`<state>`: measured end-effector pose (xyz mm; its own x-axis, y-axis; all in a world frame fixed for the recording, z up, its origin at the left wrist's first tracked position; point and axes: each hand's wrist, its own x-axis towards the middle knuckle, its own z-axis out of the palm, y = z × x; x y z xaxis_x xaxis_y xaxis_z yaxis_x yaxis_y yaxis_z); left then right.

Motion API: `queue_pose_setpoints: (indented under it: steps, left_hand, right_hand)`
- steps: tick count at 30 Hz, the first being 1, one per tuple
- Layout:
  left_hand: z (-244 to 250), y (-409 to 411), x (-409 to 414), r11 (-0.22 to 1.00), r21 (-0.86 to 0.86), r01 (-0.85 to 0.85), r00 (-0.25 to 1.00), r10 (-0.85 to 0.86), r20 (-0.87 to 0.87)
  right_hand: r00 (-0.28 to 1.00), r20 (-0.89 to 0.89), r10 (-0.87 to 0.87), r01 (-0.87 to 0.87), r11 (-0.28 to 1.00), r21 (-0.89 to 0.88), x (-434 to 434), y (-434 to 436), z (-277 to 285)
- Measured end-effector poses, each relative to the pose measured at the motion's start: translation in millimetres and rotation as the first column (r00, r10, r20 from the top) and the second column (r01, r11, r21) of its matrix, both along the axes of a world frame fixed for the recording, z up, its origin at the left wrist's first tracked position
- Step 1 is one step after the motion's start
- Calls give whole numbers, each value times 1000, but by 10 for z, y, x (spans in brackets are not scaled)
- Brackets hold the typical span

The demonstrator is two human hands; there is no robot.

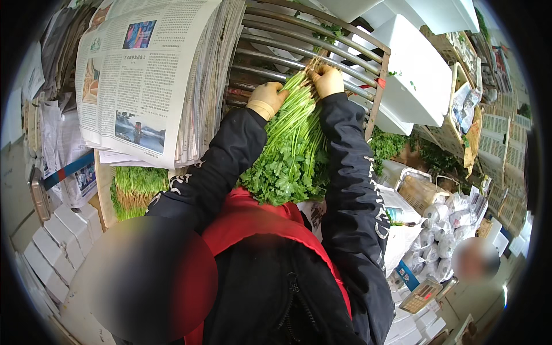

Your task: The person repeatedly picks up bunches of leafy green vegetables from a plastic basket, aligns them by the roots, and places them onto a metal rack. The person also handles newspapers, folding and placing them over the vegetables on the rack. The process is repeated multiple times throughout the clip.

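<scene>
A large bunch of leafy green stalks (297,125), which looks like celery or coriander, lies with its leaves against my red apron (258,215) and its rooted ends pointing away from me. My left hand (265,99), in a pale glove, grips the bunch's left side below the roots. On the right, my gloved right hand (327,81) pinches the stems near the root ends. Beneath both hands runs a rack of metal bars (280,41). Some loose leaves (327,32) lie on the bars beyond the roots.
A thick newspaper stack (138,82) stands close by my left arm. White foam boxes (405,64) are beyond the rack on the right. More bundled greens (140,187) sit in a crate at left. Plastic bag rolls (440,233) and a digital scale (421,295) are at lower right.
</scene>
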<state>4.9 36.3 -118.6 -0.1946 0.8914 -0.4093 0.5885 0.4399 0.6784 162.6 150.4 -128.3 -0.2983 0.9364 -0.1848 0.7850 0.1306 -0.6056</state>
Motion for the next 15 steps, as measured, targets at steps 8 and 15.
queue_pose_setpoints:
  steps: [8,15]
  left_hand:
    - [-34,-34,-69,999,39,37,999,-36,-23]
    - [135,-357,211,968,117,221,975,-216,-58]
  right_hand:
    - [998,-9,-67,68,997,34,-48,123,-131]
    - [994,102,31,-29,999,-21,-14,218,-70]
